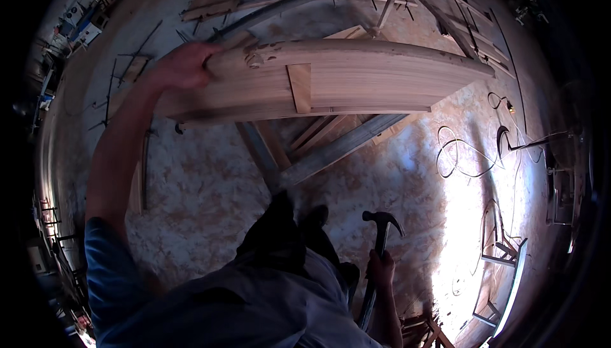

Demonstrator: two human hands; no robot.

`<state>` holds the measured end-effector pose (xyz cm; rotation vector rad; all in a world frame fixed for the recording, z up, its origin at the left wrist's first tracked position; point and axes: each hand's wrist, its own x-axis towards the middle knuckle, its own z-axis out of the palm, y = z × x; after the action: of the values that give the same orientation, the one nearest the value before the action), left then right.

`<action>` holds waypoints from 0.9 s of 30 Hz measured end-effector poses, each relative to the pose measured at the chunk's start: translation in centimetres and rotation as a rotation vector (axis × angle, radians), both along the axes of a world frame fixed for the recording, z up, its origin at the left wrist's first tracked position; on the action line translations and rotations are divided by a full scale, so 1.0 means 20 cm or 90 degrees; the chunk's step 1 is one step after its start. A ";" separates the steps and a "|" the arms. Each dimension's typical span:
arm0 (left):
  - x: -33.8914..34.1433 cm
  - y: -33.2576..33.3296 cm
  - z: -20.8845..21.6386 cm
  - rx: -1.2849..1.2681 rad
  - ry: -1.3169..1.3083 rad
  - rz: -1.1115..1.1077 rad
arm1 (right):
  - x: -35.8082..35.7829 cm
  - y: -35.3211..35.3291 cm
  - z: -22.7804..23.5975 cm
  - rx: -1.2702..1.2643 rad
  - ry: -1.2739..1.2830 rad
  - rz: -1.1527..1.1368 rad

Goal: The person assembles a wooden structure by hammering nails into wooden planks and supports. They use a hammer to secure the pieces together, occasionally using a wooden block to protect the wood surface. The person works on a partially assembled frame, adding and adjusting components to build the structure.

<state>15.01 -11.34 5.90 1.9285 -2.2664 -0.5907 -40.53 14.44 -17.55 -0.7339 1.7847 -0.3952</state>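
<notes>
Up front, left hand (pixel 184 67) is gripping the left end of the wood panel (pixel 331 84), lifting it above the frame (pixel 318 151). Right hand (pixel 382 268) is clutching the hammer (pixel 380 230) low. Best keeping the panel level, hammer clear.

one curved wooden panel (pixel 331 81), one hammer (pixel 380 233)

curved wooden panel (pixel 331 81) | pale, long, raised off floor, held at left end | claw hammer (pixel 380 233) | dark, upright, head up
</notes>
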 end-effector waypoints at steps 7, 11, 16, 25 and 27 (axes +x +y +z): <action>0.09 -0.25 -0.02 0.105 0.049 0.032 | 0.07 0.02 -0.10 0.002 0.035 0.014; 0.11 -0.34 -0.02 0.100 0.032 0.036 | 0.14 0.01 -0.08 0.017 -0.026 -0.036; 0.09 -0.44 -0.03 0.067 -0.062 0.057 | 0.22 0.00 -0.06 0.034 -0.018 -0.023; 0.12 -0.50 -0.11 0.017 -0.029 0.114 | 0.31 0.10 -0.17 0.061 -0.043 -0.045; 0.12 -0.50 -0.11 0.016 -0.036 0.120 | 0.31 0.15 -0.24 0.058 -0.043 -0.040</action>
<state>17.35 -21.33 3.62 2.1652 -2.0847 -0.5497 -34.36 17.42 -22.44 -0.5943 1.7532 -0.3733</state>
